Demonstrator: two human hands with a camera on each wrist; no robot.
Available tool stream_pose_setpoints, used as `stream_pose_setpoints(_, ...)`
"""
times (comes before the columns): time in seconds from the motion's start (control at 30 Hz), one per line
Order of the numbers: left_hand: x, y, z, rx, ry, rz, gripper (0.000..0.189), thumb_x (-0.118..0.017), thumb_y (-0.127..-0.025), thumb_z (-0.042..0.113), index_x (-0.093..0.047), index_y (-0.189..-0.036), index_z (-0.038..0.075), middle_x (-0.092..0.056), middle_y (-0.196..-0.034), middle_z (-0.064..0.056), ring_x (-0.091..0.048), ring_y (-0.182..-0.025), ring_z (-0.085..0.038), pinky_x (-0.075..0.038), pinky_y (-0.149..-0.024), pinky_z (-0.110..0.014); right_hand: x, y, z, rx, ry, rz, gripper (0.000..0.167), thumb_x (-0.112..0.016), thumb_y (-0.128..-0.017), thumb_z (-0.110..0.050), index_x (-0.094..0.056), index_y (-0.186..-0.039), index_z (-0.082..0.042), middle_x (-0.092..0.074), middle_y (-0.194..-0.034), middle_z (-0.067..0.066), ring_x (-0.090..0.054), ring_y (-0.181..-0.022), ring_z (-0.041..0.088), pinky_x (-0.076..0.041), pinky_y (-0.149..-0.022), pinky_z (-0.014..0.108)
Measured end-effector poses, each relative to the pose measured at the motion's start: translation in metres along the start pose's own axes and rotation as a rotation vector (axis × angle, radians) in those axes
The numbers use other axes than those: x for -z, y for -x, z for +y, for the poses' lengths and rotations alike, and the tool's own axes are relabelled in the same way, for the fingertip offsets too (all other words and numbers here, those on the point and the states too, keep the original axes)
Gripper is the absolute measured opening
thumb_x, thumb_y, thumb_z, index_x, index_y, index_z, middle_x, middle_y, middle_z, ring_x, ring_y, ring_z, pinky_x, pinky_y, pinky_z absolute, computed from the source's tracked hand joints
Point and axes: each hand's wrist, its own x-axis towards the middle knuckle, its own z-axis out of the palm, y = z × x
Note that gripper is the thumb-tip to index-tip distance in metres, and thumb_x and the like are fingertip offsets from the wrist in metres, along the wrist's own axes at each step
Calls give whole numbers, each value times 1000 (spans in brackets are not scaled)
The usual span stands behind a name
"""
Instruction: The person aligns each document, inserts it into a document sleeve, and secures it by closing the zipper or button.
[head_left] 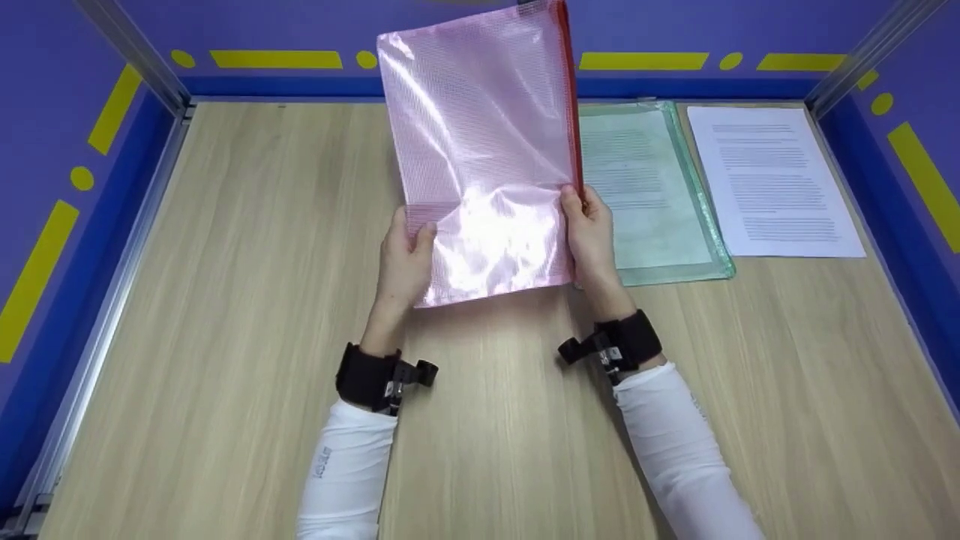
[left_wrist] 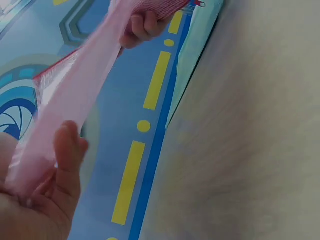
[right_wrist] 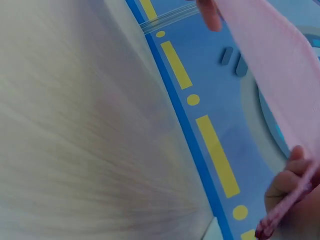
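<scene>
A pink translucent mesh zipper pouch (head_left: 480, 150) is held up above the table, its red zipper edge (head_left: 571, 112) on the right side. My left hand (head_left: 405, 262) grips the pouch's lower left edge, thumb on the near face. On the opposite edge my right hand (head_left: 591, 232) pinches the pouch beside the zipper, near its lower end. In the left wrist view the pouch (left_wrist: 75, 95) is seen nearly edge-on between both hands. The right wrist view shows fingers of the right hand (right_wrist: 287, 187) curled behind the pouch.
A green zipper pouch (head_left: 645, 202) with a printed sheet inside lies on the table (head_left: 262, 300), partly behind the right hand. Right of it lies a white stack of printed paper (head_left: 776, 184). Blue and purple walls (head_left: 480, 86) with yellow marks border the table.
</scene>
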Motion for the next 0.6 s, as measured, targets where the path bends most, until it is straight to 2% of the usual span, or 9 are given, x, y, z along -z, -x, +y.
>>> stream_pose_setpoints(0.03, 0, -1, -1, -21, 14, 26, 30, -51, -101, 9, -49, -129, -2, -62, -115, -21, -59, -101, -27, -49, -90, -36, 0, 1, -2, -11, 14, -33, 31, -55, -102, -27, -60, -122, -4, -59, -91, 0, -54, -81, 10, -45, -71, 22)
stream_pose_setpoints(0.1, 3, -3, -3, -46, 20, 72, 27, -51, -100, 6, -52, -126, -3, -64, -112, -21, -58, -94, -25, -48, -84, -31, 1, 3, -6, -37, 36, -97, 37, -54, -102, -23, -54, -134, -5, -62, -106, 5, -58, -92, 12, -48, -78, 24)
stream_pose_setpoints(0.17, 8, -5, -5, -61, 21, 104, 25, -51, -100, 4, -53, -124, -4, -65, -109, -21, -57, -90, -23, -46, -80, -27, 2, 5, -9, -58, 47, -158, 42, -52, -102, -19, -49, -143, -8, -63, -121, 11, -60, -100, 13, -50, -83, 25)
stream_pose_setpoints(0.27, 16, -7, -9, -64, 21, 126, 25, -51, -100, 4, -54, -124, -4, -66, -109, -21, -59, -89, -21, -47, -77, -24, 4, 8, -11, -93, 72, -244, 48, -51, -102, -15, -43, -149, -10, -61, -132, 17, -61, -104, 15, -52, -85, 25)
stream_pose_setpoints(0.37, 23, -9, -13, -56, -18, 130, 25, -50, -101, 6, -55, -124, -3, -68, -108, -20, -60, -83, -17, -47, -71, -22, 7, 10, -12, -118, 118, -327, 54, -52, -100, -11, -38, -153, -10, -60, -135, 19, -63, -104, 14, -54, -84, 23)
stream_pose_setpoints(0.47, 29, -11, -16, -46, -88, 119, 26, -51, -101, 8, -56, -125, -1, -68, -101, -19, -54, -72, -17, -44, -64, -24, 9, 11, -11, -120, 182, -392, 60, -53, -97, -7, -33, -154, -8, -62, -133, 21, -64, -98, 11, -55, -79, 21)
stream_pose_setpoints(0.53, 32, -12, -18, -33, -141, 117, 26, -54, -101, 10, -58, -125, 0, -69, -101, -19, -55, -73, -19, -45, -66, -27, 10, 11, -9, -124, 222, -420, 63, -55, -95, -5, -33, -154, -8, -63, -130, 23, -65, -92, 11, -56, -73, 21)
stream_pose_setpoints(0.6, 34, -12, -21, -12, -190, 112, 27, -56, -100, 12, -60, -124, 1, -70, -105, -20, -60, -80, -24, -50, -74, -32, 10, 11, -8, -128, 270, -445, 64, -56, -95, -5, -33, -154, -8, -64, -127, 24, -65, -89, 10, -56, -70, 20)
